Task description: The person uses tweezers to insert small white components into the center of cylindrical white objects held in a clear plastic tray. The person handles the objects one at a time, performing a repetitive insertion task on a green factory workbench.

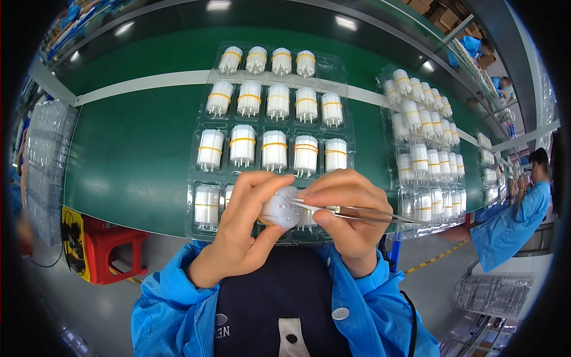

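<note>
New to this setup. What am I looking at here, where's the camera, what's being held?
One picture, from a fisheye camera worn on a person's head, looking down; straight edges bend near the rim. No machine: two bare hands in blue sleeves. The left hand holds a small white cylindrical part, end toward the camera. The right hand pinches metal tweezers with their tips at that part. Beneath lies a green belt carrying a clear plastic tray of similar white parts with yellow bands, and a second tray to the right. Another person in blue works nearby.
</note>
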`<state>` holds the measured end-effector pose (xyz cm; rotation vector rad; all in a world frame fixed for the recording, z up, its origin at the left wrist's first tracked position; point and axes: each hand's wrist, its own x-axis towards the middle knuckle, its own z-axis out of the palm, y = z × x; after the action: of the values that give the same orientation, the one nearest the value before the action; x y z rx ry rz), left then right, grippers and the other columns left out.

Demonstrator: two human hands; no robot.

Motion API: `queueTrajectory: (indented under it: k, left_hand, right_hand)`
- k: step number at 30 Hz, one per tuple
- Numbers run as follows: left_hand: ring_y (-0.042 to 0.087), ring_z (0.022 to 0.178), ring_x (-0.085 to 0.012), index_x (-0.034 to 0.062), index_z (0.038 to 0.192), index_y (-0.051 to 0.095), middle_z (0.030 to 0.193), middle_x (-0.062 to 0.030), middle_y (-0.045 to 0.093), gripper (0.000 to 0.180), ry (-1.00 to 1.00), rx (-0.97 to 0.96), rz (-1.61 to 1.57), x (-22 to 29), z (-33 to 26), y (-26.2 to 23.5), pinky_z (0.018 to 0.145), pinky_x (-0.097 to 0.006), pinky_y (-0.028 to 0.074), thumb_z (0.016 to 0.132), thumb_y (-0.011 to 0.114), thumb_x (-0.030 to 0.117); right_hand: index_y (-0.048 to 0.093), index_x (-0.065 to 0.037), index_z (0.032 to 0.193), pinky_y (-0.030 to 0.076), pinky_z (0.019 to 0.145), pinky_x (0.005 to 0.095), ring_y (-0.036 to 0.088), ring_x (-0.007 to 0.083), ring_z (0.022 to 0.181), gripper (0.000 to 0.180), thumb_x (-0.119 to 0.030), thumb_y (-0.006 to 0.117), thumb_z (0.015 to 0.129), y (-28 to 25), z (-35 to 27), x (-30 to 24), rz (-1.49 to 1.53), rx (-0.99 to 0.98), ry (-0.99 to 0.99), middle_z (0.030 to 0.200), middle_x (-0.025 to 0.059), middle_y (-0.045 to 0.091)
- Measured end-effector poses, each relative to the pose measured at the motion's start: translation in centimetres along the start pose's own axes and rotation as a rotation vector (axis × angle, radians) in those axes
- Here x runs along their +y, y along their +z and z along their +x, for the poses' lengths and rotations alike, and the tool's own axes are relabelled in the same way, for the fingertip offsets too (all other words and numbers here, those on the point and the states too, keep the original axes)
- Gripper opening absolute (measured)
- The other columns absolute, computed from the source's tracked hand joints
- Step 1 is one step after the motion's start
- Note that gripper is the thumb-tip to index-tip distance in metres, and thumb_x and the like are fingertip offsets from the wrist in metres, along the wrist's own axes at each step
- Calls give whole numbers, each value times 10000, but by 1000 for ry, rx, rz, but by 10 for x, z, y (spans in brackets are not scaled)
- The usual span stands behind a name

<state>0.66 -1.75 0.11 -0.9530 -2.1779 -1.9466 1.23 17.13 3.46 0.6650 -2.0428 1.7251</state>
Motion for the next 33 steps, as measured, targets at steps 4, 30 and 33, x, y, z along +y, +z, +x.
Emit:
queueTrajectory:
  k: [4, 30, 33]
  left_hand:
    - [516, 1055, -342, -39, 1326, 480, 1177, -211, 481, 611, -16, -31, -24, 2, 0, -1, 912, -380, 439, 738, 639, -67]
    - [551, 1002, -315, -26, 1261, 553, 1118, -185, 516, 601, 75, 46, 188, -4, 2, 1, 840, -366, 471, 675, 660, -103]
    - [572, 988, -316, -8, 1264, 541, 1124, -183, 531, 605, 101, 58, 205, -4, 3, -2, 837, -368, 478, 682, 688, -83]
  right_hand:
    - [738, -5, 924, 540, 658, 300, 678, 230, 778, 191, -1, 745, 734, 1, 2, -1, -6, -25, -14, 884, 142, 699]
    - [705, 14, 947, 524, 613, 303, 669, 205, 753, 181, 29, 714, 767, 5, 11, -10, -247, -116, -16, 852, 147, 688]
    - [698, 33, 955, 536, 619, 316, 671, 211, 800, 188, 31, 716, 768, -3, 5, -4, 28, 18, 26, 882, 169, 689]
